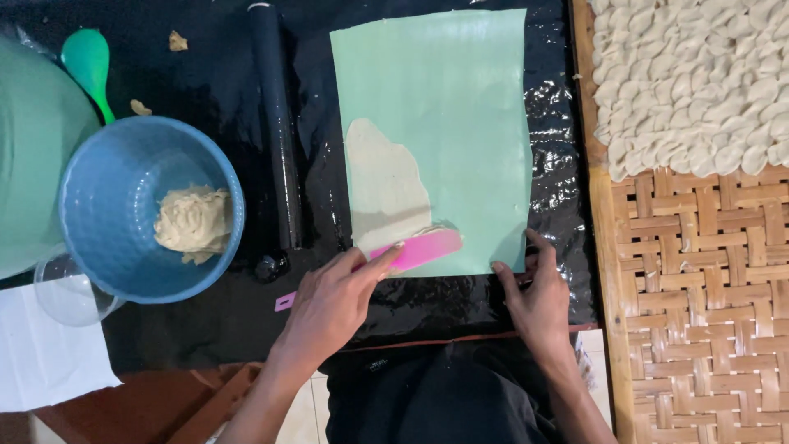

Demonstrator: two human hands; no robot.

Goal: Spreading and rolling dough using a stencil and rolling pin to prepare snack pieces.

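Gripping a pink scraper (415, 250), left hand (333, 304) is clamped on it, blade at the lower edge of the dough smear (385, 191) on the green sheet (448, 123). Right hand (538, 300) is spread open, fingertips pinning the sheet's bottom right corner. Black roller (277, 131) lies just left of the sheet. Blue bowl (107, 238) with dough sits far left; woven tray (699, 312) is on the right.

Black plastic sheet (205, 66) beside a woven bamboo tray (699, 288).
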